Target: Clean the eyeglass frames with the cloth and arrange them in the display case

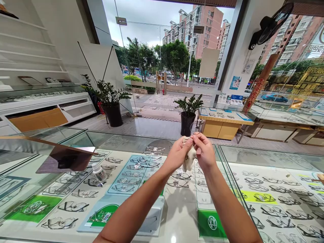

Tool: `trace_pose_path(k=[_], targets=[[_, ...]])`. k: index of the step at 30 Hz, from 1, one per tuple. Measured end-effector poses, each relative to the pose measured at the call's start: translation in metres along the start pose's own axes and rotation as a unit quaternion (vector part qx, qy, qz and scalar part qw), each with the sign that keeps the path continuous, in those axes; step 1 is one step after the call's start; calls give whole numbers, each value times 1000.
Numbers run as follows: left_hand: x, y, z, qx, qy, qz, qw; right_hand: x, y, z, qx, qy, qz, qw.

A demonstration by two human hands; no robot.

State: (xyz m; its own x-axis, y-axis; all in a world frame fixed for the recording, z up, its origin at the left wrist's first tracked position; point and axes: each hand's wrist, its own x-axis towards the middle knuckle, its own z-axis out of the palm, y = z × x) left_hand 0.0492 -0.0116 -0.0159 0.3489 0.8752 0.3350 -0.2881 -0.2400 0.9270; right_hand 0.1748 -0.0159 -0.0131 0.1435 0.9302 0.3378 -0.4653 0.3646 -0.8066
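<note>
Both hands are raised close together above a glass display counter (178, 202). My left hand (178, 152) is closed on a pale, crumpled cloth (188, 161), which hangs down between the two hands. Fingers of my right hand (204, 150) pinch a thin-framed pair of eyeglasses (196, 125); part of it rises above the fingertips. The rest of the eyeglasses is hidden by the fingers and the cloth. On the counter top to the left stands a small white bottle (99, 172).
Rows of eyeglasses (126, 180) lie beneath the counter glass. A mirror-like tilted panel (68, 157) stands at the left. Two potted plants (113, 113) are on the floor beyond, before a glass front. A wall fan (272, 23) hangs at the upper right.
</note>
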Motion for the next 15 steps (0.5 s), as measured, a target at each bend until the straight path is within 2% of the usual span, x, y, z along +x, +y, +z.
trace_pose_path(k=[4,10,13,15], targets=[[1,4,-7,24,-4,20,1000,-1,-5,0,10,-8,-7,1000],[4,11,-19,34,-55,-4,998,1,-6,0,47,36,33,998],[4,7,-16,28,-27,-21,999,2,-2,0,26,39,37,998],[4,3,-11,38,6,-10,999,1,-1,1,14,33,33,999]])
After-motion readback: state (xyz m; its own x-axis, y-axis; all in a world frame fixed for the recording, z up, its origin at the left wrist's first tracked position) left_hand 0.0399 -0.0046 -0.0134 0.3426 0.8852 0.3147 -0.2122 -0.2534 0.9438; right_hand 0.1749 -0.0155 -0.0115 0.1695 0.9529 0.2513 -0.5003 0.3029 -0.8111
